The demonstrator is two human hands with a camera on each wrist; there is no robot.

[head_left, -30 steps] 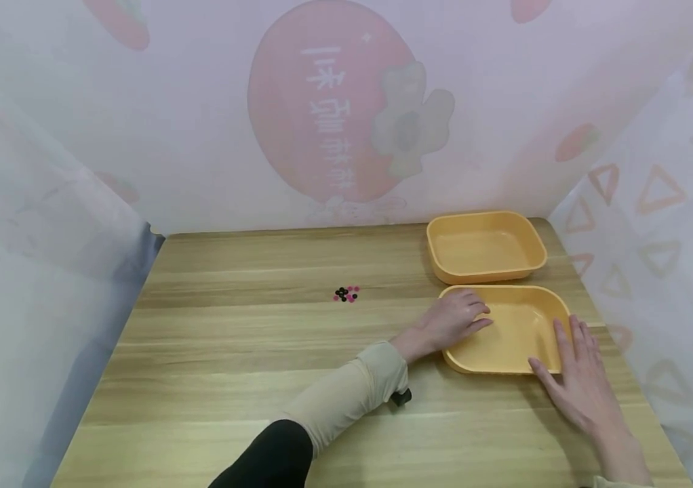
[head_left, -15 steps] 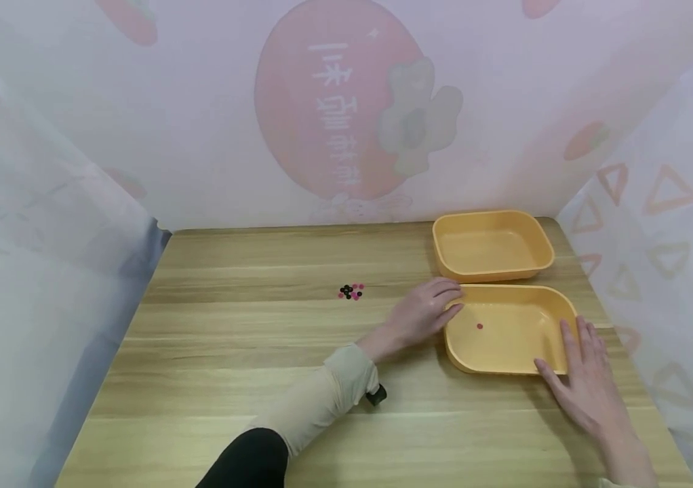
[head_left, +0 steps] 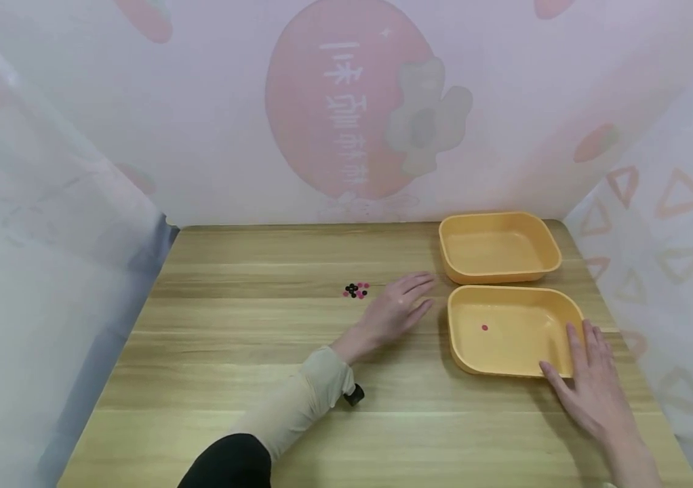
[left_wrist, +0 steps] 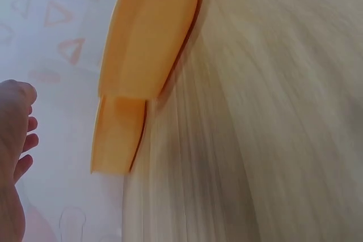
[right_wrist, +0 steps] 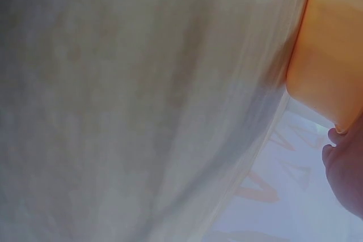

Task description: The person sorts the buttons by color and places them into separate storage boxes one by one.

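Two yellow trays stand at the right of the wooden table (head_left: 261, 352). The near tray (head_left: 560, 305) holds one small pink bead (head_left: 484, 328). The far tray (head_left: 542, 234) shows nothing inside. A small pile of black and pink beads (head_left: 355, 291) lies mid-table. My left hand (head_left: 398, 308) hovers with fingers stretched, between the bead pile and the near tray, holding nothing. My right hand (head_left: 587, 379) rests with straight fingers against the near tray's front right corner. The left wrist view shows both trays (left_wrist: 147, 38) from the side, blurred, and the right wrist view shows the near tray's wall (right_wrist: 332, 49).
Patterned white-and-pink curtains (head_left: 346, 102) close the table in at the back, left and right. The table's left half and front strip carry only my left sleeve (head_left: 298, 407).
My left hand drew back out of the near tray and moved left toward the bead pile, leaving one pink bead in the tray. The right hand stayed at the tray's corner.
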